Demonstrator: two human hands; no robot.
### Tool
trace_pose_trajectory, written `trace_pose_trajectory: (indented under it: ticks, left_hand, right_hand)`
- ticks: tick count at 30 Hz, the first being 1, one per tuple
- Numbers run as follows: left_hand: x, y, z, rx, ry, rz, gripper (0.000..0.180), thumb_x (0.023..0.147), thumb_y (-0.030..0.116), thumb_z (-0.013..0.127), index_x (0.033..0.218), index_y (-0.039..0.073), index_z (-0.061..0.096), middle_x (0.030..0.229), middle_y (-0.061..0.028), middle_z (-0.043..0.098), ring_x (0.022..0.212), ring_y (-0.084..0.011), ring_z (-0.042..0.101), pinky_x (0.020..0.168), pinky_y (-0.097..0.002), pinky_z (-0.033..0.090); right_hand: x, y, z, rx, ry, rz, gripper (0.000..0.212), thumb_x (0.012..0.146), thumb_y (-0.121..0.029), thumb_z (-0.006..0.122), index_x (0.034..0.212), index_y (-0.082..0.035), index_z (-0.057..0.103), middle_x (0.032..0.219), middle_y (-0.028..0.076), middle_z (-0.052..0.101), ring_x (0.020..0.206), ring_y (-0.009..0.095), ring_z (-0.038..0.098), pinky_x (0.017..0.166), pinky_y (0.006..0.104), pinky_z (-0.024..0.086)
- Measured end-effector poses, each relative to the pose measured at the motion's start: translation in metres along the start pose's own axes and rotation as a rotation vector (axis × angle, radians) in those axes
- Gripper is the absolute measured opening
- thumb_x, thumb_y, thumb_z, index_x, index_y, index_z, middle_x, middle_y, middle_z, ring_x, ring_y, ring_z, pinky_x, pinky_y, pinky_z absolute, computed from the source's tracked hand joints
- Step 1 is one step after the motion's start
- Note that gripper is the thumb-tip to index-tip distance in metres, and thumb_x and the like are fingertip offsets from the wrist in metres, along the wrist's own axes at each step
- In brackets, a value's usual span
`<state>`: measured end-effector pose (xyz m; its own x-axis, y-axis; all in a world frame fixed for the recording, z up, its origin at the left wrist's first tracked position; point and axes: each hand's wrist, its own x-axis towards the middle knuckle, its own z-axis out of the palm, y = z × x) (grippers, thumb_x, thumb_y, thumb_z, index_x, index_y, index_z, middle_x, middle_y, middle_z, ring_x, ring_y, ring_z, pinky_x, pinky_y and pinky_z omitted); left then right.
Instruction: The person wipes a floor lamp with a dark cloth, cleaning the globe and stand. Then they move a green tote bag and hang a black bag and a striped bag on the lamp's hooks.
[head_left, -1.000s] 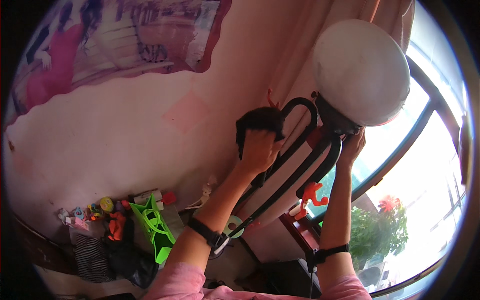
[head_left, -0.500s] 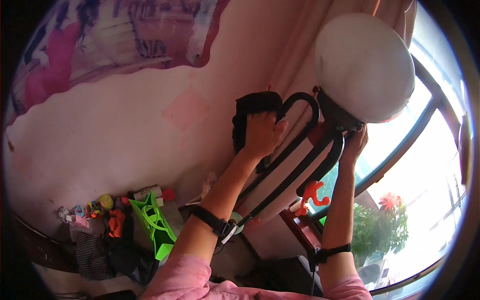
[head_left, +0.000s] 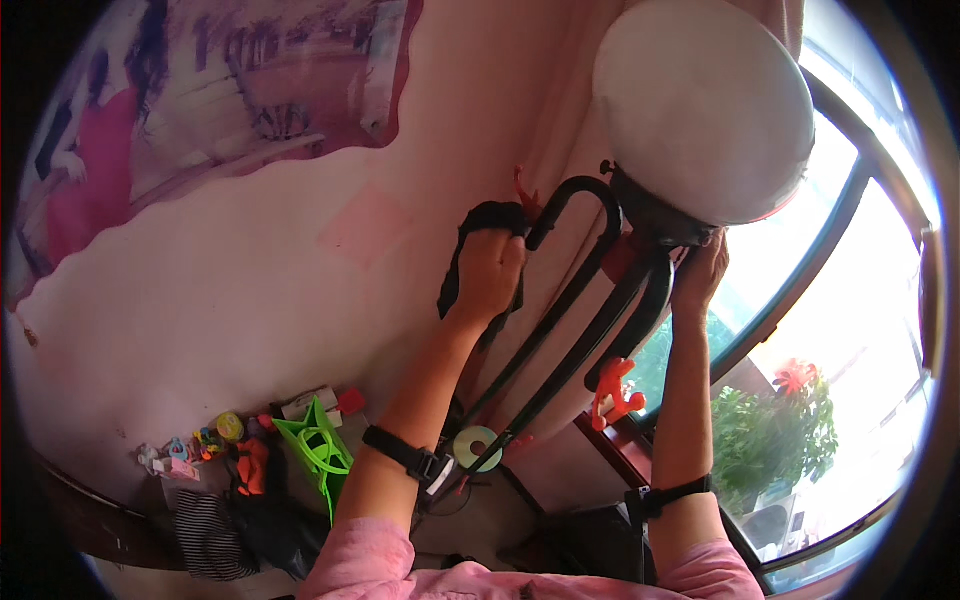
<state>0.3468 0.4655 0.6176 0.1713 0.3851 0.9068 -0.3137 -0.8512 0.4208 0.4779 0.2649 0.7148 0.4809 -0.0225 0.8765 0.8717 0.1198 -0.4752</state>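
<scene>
A black tubular stand slants up in front of me, with a large white dome on a dark bracket at its top. My left hand is closed on a bunched black cloth, against the end of a bent-over tube. Just below the dome, my right hand grips the stand near the bracket; its fingertips are partly hidden behind it. One orange-red hook sits on a lower tube end, and another orange-red hook shows beside the cloth.
A bright window and a leafy plant with a red flower are on the right. At lower left are a green bag, small toys, striped cloth and dark clothing. A picture hangs on the wall.
My left hand has shifted left and slightly down with the cloth, its thumb now folded in. The right hand stays by the bracket. The whole view has moved a little.
</scene>
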Motion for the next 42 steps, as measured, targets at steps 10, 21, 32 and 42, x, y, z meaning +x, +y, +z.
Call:
trace_pose_trajectory:
  ticks: [10,21,32,42]
  left_hand:
    - [0.073,-0.014,0.004,0.035,-0.115,-0.105,0.010,0.085,0.005,0.052,0.087,-0.003,0.059,0.082,-0.0157,0.057,0.074,-0.0292,0.054,0.067,-0.0387,0.044]
    - [0.074,-0.009,0.011,-0.427,0.124,-0.674,0.014,0.083,0.009,0.060,0.093,-0.001,0.062,0.089,-0.0129,0.065,0.077,-0.0199,0.061,0.070,-0.0314,0.048]
    - [0.067,-0.004,0.021,0.353,0.196,-0.059,0.018,0.083,0.005,0.057,0.100,0.004,0.062,0.092,-0.0178,0.062,0.081,-0.0299,0.061,0.070,-0.0333,0.049]
    - [0.063,-0.005,0.013,-0.817,-0.050,-0.794,0.017,0.092,0.011,0.049,0.093,-0.002,0.060,0.094,-0.0098,0.063,0.082,-0.0224,0.059,0.071,-0.0331,0.046]
  right_hand:
    - [-0.001,-0.002,0.000,0.020,-0.019,-0.007,0.045,0.099,-0.033,0.032,0.103,0.006,0.054,0.097,0.011,0.060,0.089,0.017,0.053,0.084,0.0318,0.041]
    - [-0.001,-0.012,0.000,0.004,-0.047,0.003,0.046,0.100,-0.032,0.031,0.101,0.007,0.055,0.094,0.011,0.061,0.088,0.017,0.053,0.083,0.0321,0.041]
    - [-0.001,-0.014,-0.002,-0.041,-0.075,-0.016,0.047,0.100,-0.034,0.030,0.107,0.005,0.055,0.096,0.012,0.061,0.090,0.020,0.054,0.084,0.0332,0.041]
    - [-0.002,-0.014,0.000,0.007,-0.046,-0.019,0.046,0.100,-0.033,0.031,0.117,0.003,0.055,0.108,0.015,0.062,0.101,0.023,0.055,0.090,0.0319,0.040]
